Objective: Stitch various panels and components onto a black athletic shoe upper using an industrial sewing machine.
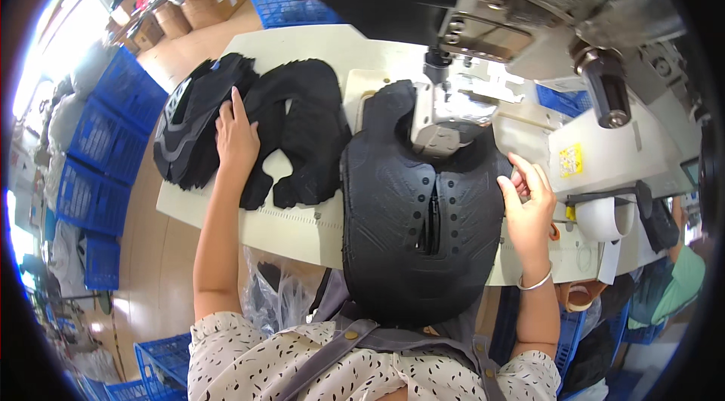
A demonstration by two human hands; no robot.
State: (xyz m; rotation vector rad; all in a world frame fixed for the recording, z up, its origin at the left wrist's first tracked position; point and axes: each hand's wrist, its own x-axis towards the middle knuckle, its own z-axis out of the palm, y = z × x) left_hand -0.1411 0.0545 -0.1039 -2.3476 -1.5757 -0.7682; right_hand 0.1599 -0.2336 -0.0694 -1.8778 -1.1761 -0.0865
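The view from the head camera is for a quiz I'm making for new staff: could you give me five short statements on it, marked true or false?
1. A black panel with two rows of dark dots lies partly beneath the silver machine head. True.
2. The left hand is on that panel. False: it is at the stack of black and grey pieces farther left.
3. The right hand is at the panel's right edge. True.
4. The silver bracelet is worn on the person's left. False: it is worn on the right.
5. The crates along the picture's left are red. False: they are blue.
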